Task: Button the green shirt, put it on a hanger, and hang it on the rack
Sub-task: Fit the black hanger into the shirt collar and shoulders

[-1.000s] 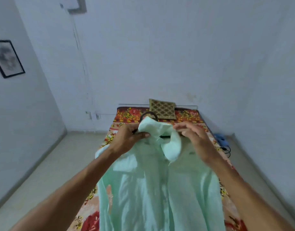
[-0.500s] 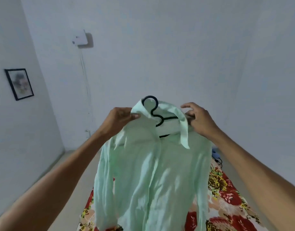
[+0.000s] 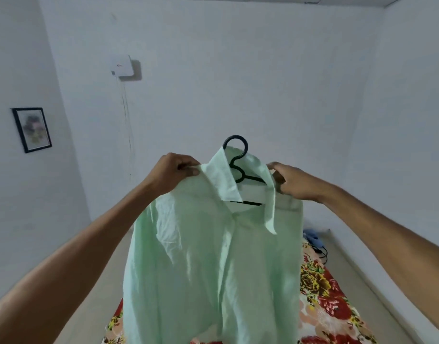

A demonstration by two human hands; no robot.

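Holding up a pale green, thin woven button-front shirt [image 3: 208, 256], draped over a slim black plastic hanger [image 3: 235, 137] and hanging free in mid-air. Pinching the shoulder cloth just left of the hanger with the left hand [image 3: 175, 173], fingers [image 3: 182, 163] and thumb clamped on a fold beside the raised collar [image 3: 223, 180]. Gripping the shoulder just right of the hanger with the right hand [image 3: 291, 182], fingers curled over the cloth; cannot tell about any hold on the hanger's arm beneath.

Looks light, soft and limp: creased, sagging straight down below the hanger, with a little stiffness in the collar only. Likely to slide off the smooth hanger arm if tilted, so best carried level. Probably better taken by the bare hook at the top of the hanger for the hanging step, with one hand steadying a shoulder. Appears buttoned below the hanger as far as can be seen; buttons too small to make out.

Below and right of the hanger, a bed with a red and yellow floral cover [image 3: 325, 294], and a blue item with a dark cable [image 3: 315, 240] on the floor beside it. Behind the hanger, plain white wall, well apart. Up and left of the hanger, a white wall box [image 3: 121, 65] and a framed picture [image 3: 32, 130]. Open room on every side of the hanger. No rack in view.
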